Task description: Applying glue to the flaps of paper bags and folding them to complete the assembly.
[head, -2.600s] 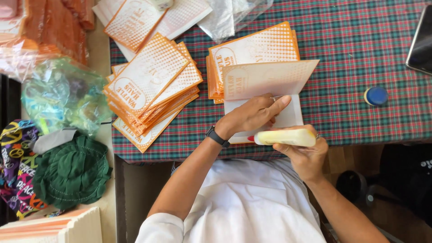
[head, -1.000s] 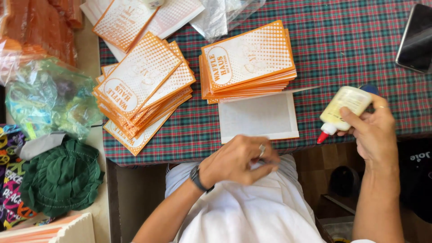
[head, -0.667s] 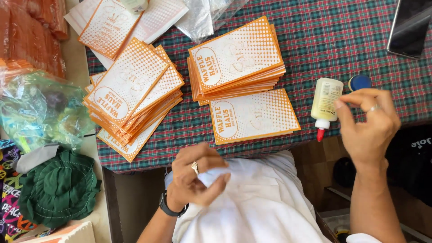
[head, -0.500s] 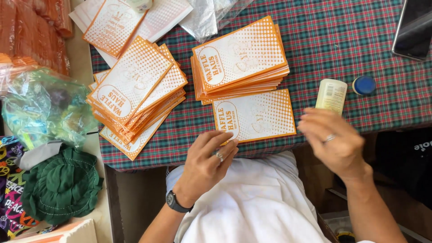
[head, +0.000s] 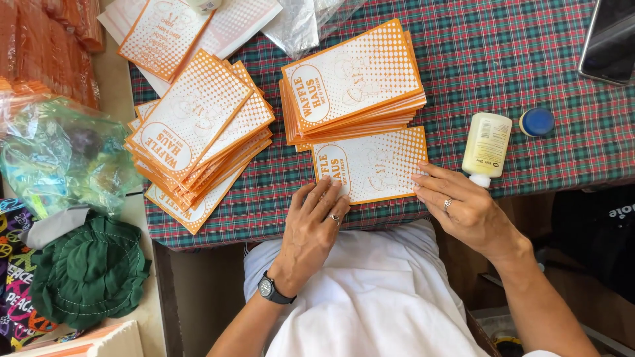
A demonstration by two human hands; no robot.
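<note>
One orange-and-white printed paper bag [head: 376, 164] lies flat near the front edge of the green-and-red plaid tablecloth [head: 503, 59]. My left hand [head: 316, 223], with a ring and a black wristwatch, presses its fingertips on the bag's left bottom corner. My right hand [head: 461, 207], also ringed, touches the bag's right edge with its fingers spread. A pale yellow glue bottle [head: 486, 147] lies on the cloth just right of the bag, its nozzle toward me, beside my right hand. Its blue cap [head: 536, 121] sits farther right.
A neat stack of the same bags [head: 354, 82] lies behind the single one; a fanned pile [head: 198, 135] is at left, more bags [head: 178, 26] at the back. A dark phone [head: 612, 41] sits top right. Clear plastic [head: 311, 16], a greenish plastic bag [head: 63, 155] and green cloth [head: 89, 271] lie around.
My right hand set the glue bottle down on the cloth and moved to the bag's right edge. The bag was folded shut, printed side up, and my left hand came up from my lap onto it.
</note>
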